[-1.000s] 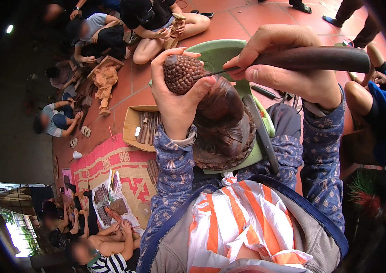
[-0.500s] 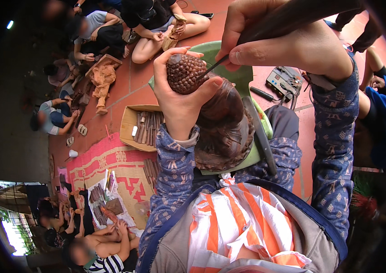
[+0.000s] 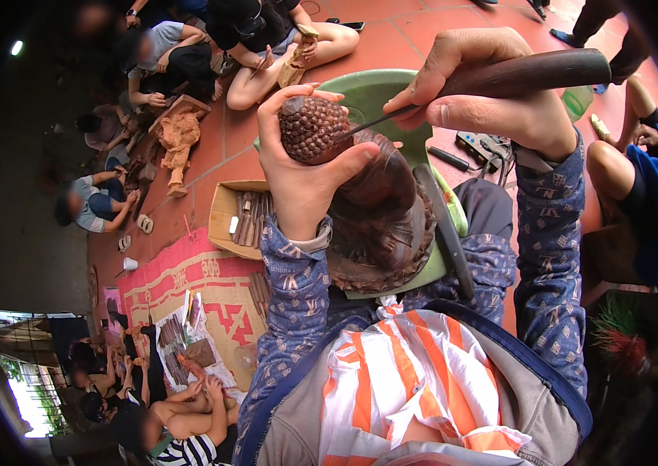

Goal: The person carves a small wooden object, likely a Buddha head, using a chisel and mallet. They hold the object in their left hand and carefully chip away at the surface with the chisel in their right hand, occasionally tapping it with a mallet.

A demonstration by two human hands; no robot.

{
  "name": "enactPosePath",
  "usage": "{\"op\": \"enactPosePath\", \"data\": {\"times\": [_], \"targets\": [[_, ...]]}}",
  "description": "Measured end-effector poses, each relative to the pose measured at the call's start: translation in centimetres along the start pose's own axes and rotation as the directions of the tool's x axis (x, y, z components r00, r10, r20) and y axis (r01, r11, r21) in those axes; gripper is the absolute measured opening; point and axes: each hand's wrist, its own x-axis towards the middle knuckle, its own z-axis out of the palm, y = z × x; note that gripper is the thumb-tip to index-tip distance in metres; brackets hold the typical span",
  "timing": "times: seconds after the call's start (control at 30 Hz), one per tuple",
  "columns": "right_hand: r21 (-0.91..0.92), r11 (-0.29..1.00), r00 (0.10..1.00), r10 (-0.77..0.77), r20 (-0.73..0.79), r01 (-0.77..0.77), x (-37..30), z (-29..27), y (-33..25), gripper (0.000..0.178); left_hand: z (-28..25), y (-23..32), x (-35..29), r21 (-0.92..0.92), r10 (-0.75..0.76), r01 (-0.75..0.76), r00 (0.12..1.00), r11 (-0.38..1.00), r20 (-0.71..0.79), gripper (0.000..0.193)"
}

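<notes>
Left hand [image 3: 305,182] is curled around the bumpy head of a dark wooden statue [image 3: 379,229], so I can't make out its face. The statue's base sits on a green plastic piece [image 3: 379,87], toward the edge nearest the person; too much is covered to tell its shape. Right hand [image 3: 492,97] grips a dark-handled tool [image 3: 538,74], thin tip at the head, contact too small to confirm. Right wrist partly blocks a small grey box [image 3: 470,143] on the floor [image 3: 247,167].
</notes>
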Motion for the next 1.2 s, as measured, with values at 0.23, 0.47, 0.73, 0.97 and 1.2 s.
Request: {"op": "enactPosePath", "data": {"times": [0.23, 0.47, 0.73, 0.97, 1.2], "targets": [[-0.027, 0.999, 0.999, -0.032, 0.014, 0.032, 0.2, 0.4, 0.0, 0.011, -0.1, 0.0, 0.0, -0.011, -0.009, 0.009, 1.0, 1.0, 0.015, 0.073], [-0.071, 0.995, 0.998, -0.066, 0.015, 0.067, 0.2, 0.4, -0.2, 0.012, 0.0, 0.1, 0.0, -0.017, -0.009, 0.01, 1.0, 1.0, 0.018, 0.072], [-0.138, 0.99, 0.996, 0.03, 0.088, -0.018, 1.2, -0.2, -0.8, 0.016, -0.1, 0.1, 0.1, 0.049, 0.038, -0.039, 0.999, 0.998, 0.024, 0.075], [-0.255, 0.963, 0.89, 0.036, 0.455, 0.092, 3.5, -1.8, -5.0, 0.012, -0.1, 0.3, 0.1, 0.056, 0.018, -0.02, 0.999, 0.998, 0.032, 0.079], [-0.222, 0.975, 0.96, 0.044, 0.276, 0.019, 2.2, -2.4, -3.2, 0.014, -0.2, 0.0, 0.2, 0.052, 0.028, -0.03, 0.998, 0.998, 0.052, 0.08]]}}
